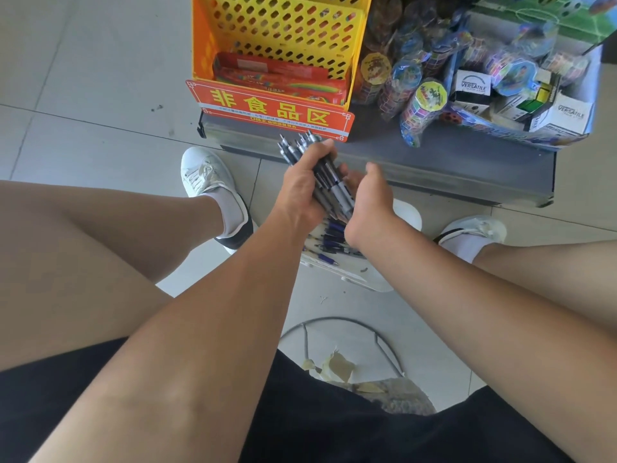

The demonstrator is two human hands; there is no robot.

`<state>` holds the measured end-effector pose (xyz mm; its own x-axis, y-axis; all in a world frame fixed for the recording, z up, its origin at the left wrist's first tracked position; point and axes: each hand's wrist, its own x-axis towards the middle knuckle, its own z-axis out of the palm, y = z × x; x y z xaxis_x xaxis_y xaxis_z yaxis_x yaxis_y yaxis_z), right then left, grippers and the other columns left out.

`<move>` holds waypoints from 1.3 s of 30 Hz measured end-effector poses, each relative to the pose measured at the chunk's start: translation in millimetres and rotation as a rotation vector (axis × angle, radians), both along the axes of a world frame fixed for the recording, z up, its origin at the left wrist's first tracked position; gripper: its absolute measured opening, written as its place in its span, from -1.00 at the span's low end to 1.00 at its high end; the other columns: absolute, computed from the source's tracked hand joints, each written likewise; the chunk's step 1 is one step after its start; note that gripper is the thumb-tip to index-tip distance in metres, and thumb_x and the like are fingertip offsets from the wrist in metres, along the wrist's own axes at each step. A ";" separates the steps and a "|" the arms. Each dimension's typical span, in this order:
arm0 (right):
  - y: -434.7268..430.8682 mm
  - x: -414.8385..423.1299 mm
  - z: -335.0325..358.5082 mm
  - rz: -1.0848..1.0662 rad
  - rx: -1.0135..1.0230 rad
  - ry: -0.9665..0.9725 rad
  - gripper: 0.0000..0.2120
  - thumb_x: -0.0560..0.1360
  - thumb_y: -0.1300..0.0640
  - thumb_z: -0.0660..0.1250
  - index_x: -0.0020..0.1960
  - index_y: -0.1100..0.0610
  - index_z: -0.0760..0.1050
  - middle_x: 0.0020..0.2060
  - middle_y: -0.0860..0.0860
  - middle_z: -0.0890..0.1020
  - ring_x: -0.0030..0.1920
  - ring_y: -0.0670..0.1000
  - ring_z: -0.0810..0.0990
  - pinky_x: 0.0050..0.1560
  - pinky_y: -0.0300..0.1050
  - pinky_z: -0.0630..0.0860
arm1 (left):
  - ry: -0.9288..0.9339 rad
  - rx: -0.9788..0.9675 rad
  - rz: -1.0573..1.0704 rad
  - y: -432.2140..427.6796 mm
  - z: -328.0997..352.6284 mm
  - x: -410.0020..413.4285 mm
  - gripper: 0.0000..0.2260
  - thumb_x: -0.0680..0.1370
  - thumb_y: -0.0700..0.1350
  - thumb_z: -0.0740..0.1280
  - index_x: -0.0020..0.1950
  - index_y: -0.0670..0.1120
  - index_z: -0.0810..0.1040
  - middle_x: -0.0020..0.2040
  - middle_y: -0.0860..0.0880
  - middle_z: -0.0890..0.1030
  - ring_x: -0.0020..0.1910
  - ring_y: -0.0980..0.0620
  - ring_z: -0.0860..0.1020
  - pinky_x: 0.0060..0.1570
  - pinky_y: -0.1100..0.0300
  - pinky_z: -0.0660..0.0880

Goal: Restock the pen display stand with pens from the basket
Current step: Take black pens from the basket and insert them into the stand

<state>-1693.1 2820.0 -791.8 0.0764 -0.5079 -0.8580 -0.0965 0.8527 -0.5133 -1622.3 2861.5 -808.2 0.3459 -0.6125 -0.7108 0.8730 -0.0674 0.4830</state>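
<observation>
Between the shoes [207, 172], head view: left hand [300, 192] clamped round a pen bundle [320, 168], tips up; right hand [370, 202] cupped, fingers relaxed, against the bundle's lower end. Risk: slack grip letting pens slide out and scatter across the floor [83, 95]. Directly below both hands: white basket [380, 284] holding loose blue pens [329, 240]. Beyond the hands: yellow rack [283, 31] holding red packets [280, 78]; right of it, box [597, 88] of wrapped toys [424, 101].

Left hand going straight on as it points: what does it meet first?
Likely the red sign with yellow characters; the bundle of dark grey pens that the left hand grips would touch it first. Depth unclear.
</observation>
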 end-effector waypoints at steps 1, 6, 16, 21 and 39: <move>-1.7 0.8 -1.0 0.004 -0.002 -0.002 -0.64 0.60 -0.17 0.15 -0.02 0.08 0.57 -0.06 0.06 0.70 0.01 0.14 0.69 0.18 0.15 0.59 | -0.004 0.012 -0.019 0.1 -0.7 1.1 -0.86 0.58 -0.15 0.40 -0.17 -0.14 0.56 -0.31 -0.05 0.58 -0.33 0.00 0.58 -0.15 0.05 0.59; -6.0 4.3 -3.4 0.175 -0.024 -0.110 -0.65 0.62 -0.14 0.17 -0.14 0.07 0.54 -0.14 0.08 0.71 -0.05 0.13 0.72 0.06 0.07 0.65 | -0.040 0.073 -0.087 -0.1 -3.5 5.0 -0.85 0.56 -0.12 0.39 -0.15 -0.15 0.52 -0.28 -0.14 0.58 -0.36 -0.06 0.59 -0.27 0.12 0.59; -44.2 -69.9 -92.1 1.074 -0.272 0.355 -0.76 0.62 0.17 0.19 0.09 0.21 0.61 -0.11 0.07 0.64 -0.20 0.10 0.55 -0.23 -0.10 0.47 | 0.021 0.124 -0.031 31.0 -36.5 34.7 -0.76 0.58 -0.19 0.35 -0.30 -0.12 0.62 -0.28 -0.02 0.58 -0.37 0.01 0.54 -0.16 0.03 0.61; -33.1 -91.7 -132.0 1.667 -0.499 0.532 -0.75 0.58 0.19 0.19 0.07 0.04 0.64 -0.03 0.01 0.66 -0.04 0.14 0.60 -0.07 -0.08 0.50 | -0.002 0.168 -0.084 40.0 -46.5 43.5 -0.92 0.58 -0.20 0.32 -0.11 -0.10 0.55 -0.25 -0.01 0.57 -0.33 -0.01 0.53 -0.23 0.04 0.60; -8.8 -81.9 -165.7 2.439 -1.064 0.883 -0.65 0.44 0.35 0.37 0.18 0.19 0.41 -0.14 -0.02 0.68 -0.20 0.05 0.67 -0.32 -0.14 0.41 | 0.023 0.114 -0.157 40.9 -56.4 51.6 -0.88 0.59 -0.19 0.27 0.10 -0.05 0.52 -0.19 0.01 0.58 -0.34 0.01 0.54 -0.16 0.03 0.60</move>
<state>-1775.0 2811.2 -957.5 0.6748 -0.1791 -0.7159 -0.1041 -0.9835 0.1480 -1570.7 2902.4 -864.6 0.2350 -0.5726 -0.7854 0.8584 -0.2567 0.4440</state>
